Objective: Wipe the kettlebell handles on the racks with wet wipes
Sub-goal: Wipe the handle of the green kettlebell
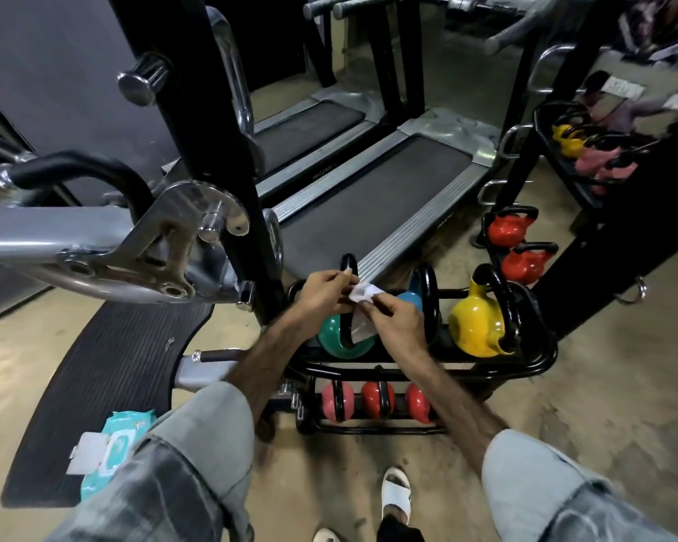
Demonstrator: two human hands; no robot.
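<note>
Two hands meeting above the rack (pixel 541 361), both pinching one wipe (pixel 363 293). Left hand (pixel 323 293) gripping its upper corner, right hand (pixel 398 326) clamping the middle; wipe's long axis near vertical, free end hanging down over the green kettlebell (pixel 331 340). Green, blue (pixel 410 301) and yellow (pixel 476 326) kettlebells standing on the rack's top tier, black handles up, handle loops running front to back. Pink and red ones on the lower tier. More red ones behind the rack, to the right. Wipes pack (pixel 112 447) lying left of the rack on a black mat (pixel 106 369), flap open.
</note>
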